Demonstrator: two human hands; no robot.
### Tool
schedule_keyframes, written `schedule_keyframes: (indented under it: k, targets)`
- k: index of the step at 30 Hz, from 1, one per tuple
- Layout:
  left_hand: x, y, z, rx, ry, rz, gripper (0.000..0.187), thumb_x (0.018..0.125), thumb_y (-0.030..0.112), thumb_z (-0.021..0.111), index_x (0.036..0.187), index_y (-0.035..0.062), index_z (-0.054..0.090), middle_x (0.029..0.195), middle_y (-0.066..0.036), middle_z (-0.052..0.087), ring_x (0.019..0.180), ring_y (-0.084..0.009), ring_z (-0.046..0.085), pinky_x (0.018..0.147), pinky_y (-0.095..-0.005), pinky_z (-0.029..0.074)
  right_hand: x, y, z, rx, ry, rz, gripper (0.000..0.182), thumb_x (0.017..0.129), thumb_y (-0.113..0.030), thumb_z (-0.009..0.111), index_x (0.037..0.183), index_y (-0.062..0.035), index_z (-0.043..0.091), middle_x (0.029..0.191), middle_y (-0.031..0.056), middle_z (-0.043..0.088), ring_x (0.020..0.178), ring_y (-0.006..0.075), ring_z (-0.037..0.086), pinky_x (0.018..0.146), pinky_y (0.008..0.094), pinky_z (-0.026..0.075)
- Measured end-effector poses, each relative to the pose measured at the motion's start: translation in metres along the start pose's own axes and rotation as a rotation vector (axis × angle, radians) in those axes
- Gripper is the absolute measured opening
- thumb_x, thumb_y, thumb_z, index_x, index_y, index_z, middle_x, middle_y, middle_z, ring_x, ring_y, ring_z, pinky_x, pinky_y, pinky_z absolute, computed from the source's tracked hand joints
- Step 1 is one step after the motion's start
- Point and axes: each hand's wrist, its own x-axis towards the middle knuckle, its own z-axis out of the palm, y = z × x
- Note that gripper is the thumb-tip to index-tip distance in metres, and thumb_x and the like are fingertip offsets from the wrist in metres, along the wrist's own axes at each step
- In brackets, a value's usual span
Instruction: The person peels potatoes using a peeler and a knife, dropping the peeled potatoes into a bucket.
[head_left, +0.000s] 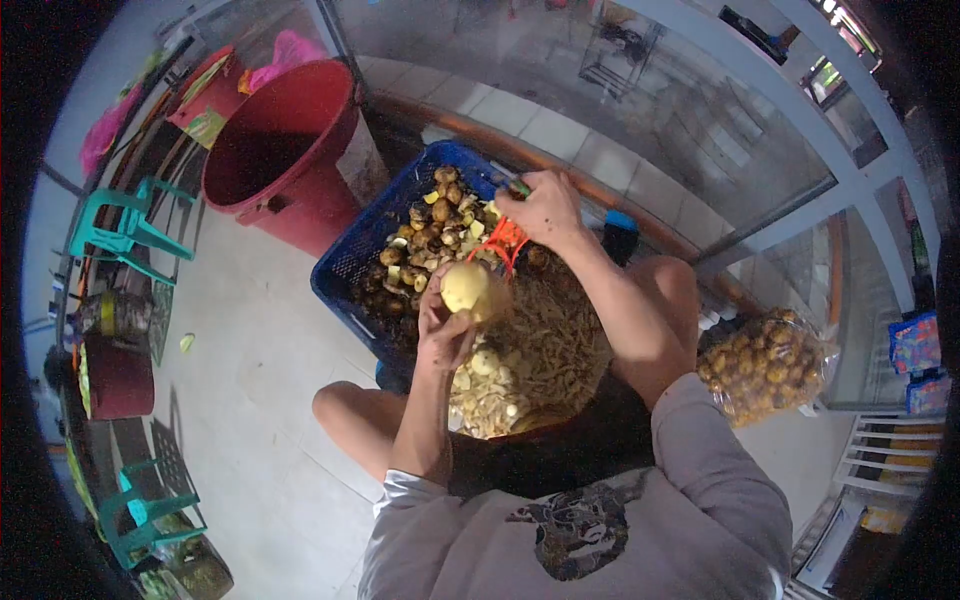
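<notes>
Food-preparation corner of a small shop or market stall, on a tiled floor

Bulk work is shown by a blue plastic crate (365, 250) of unpeeled tubers, a large red plastic bin (285, 150), a clear bag of tubers (765, 365), green plastic stools (125, 225) and a glass shopfront (700, 110).

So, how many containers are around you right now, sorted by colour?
Red bucket: 1
Blue crate: 1
Clear bag of unpeeled potatoes: 1
Basin of peelings: 1, colour hidden
Total: 4
</notes>
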Motion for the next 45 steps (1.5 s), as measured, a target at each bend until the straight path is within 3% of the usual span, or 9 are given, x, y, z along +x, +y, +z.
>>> schedule_keyframes:
  k: [5, 10, 12, 18, 28, 30, 34, 38, 45]
  targets:
    - [-0.003, 0.012, 0.005, -0.049, 0.027, -0.015, 0.08, 0.062, 0.009, 0.086, 0.129, 0.0034, 0.043, 0.117, -0.01, 0.056, 0.108, -0.0228, 0.059, 0.096, -0.0384, 0.051, 0.004, 0.012, 0.011, 0.253, 0.006, 0.112, 0.031, 0.071, -0.026, 0.075, 0.067, 0.003, 0.064, 0.056, 0.0099, 0.057, 0.048, 0.0201, 0.05, 0.055, 0.0338, 0.043]
    - [0.004, 0.005, 0.003, 0.133, 0.091, 0.072, 0.077, 0.065, 0.014, 0.084, 0.13, 0.0039, 0.043, 0.123, -0.012, 0.055, 0.115, -0.027, 0.057, 0.105, -0.0431, 0.043, -0.024, -0.021, -0.011, 0.134, -0.005, -0.209, 0.034, 0.073, -0.029, 0.071, 0.072, 0.0041, 0.066, 0.059, 0.0119, 0.061, 0.049, 0.0211, 0.053, 0.057, 0.0367, 0.046]
    - [0.001, 0.007, 0.006, -0.017, -0.015, 0.063, 0.073, 0.064, 0.01, 0.086, 0.124, 0.0044, 0.046, 0.116, -0.008, 0.056, 0.11, -0.0236, 0.058, 0.101, -0.0409, 0.046, -0.005, -0.002, -0.003, 0.036, 0.142, -0.064, 0.039, 0.069, -0.046, 0.07, 0.079, -0.008, 0.072, 0.066, 0.0181, 0.065, 0.066, 0.0355, 0.066, 0.07, 0.0438, 0.053]
    - [0.002, 0.011, 0.007, 0.023, 0.053, 0.054, 0.067, 0.069, 0.005, 0.082, 0.127, 0.0058, 0.047, 0.115, -0.007, 0.057, 0.11, -0.0228, 0.057, 0.103, -0.0401, 0.044, -0.011, -0.007, -0.002, 0.229, 0.04, -0.045, 0.042, 0.073, -0.033, 0.072, 0.062, 0.0034, 0.054, 0.055, 0.0141, 0.053, 0.054, 0.0198, 0.054, 0.058, 0.0377, 0.044]
    - [-0.005, 0.02, 0.013, -0.087, 0.022, -0.011, 0.073, 0.065, 0.008, 0.083, 0.127, 0.0004, 0.047, 0.114, -0.01, 0.06, 0.114, -0.0237, 0.057, 0.101, -0.0353, 0.047, 0.009, 0.028, 0.019, 0.271, -0.045, 0.156, 0.037, 0.068, -0.041, 0.071, 0.076, -0.004, 0.069, 0.067, 0.016, 0.066, 0.065, 0.0312, 0.066, 0.068, 0.0418, 0.052]
    - [0.002, 0.014, 0.007, -0.025, 0.071, 0.019, 0.068, 0.067, 0.007, 0.083, 0.125, 0.0015, 0.047, 0.114, -0.009, 0.06, 0.112, -0.0229, 0.057, 0.1, -0.0358, 0.047, -0.008, -0.001, 0.006, 0.332, -0.071, 0.07, 0.042, 0.075, -0.033, 0.072, 0.059, -0.0095, 0.042, 0.046, -0.0005, 0.039, 0.046, 0.0112, 0.035, 0.049, 0.0371, 0.032]
    - [0.006, 0.002, -0.001, 0.18, 0.113, 0.133, 0.062, 0.072, 0.008, 0.077, 0.125, 0.0026, 0.046, 0.12, -0.013, 0.057, 0.117, -0.0285, 0.056, 0.099, -0.0397, 0.049, -0.029, -0.029, -0.008, 0.164, 0.157, -0.284, 0.037, 0.074, -0.032, 0.072, 0.057, -0.0044, 0.054, 0.047, 0.0048, 0.049, 0.044, 0.015, 0.047, 0.05, 0.0387, 0.039]
    - [-0.006, 0.015, 0.012, -0.166, 0.015, -0.045, 0.074, 0.065, 0.01, 0.083, 0.129, 0.0004, 0.045, 0.12, -0.013, 0.057, 0.115, -0.0266, 0.057, 0.105, -0.039, 0.042, 0.006, 0.013, -0.004, 0.125, -0.077, 0.096, 0.04, 0.069, -0.044, 0.071, 0.08, -0.0054, 0.07, 0.066, 0.0164, 0.065, 0.066, 0.0326, 0.066, 0.066, 0.0429, 0.052]
    - [0.002, 0.006, 0.008, -0.024, 0.072, 0.064, 0.069, 0.069, 0.013, 0.081, 0.129, 0.0039, 0.046, 0.125, -0.013, 0.056, 0.118, -0.0293, 0.055, 0.105, -0.0442, 0.042, -0.026, -0.024, -0.009, 0.234, 0.091, -0.066, 0.036, 0.072, -0.037, 0.071, 0.075, -0.0013, 0.068, 0.06, 0.0153, 0.062, 0.06, 0.0258, 0.061, 0.062, 0.0407, 0.049]
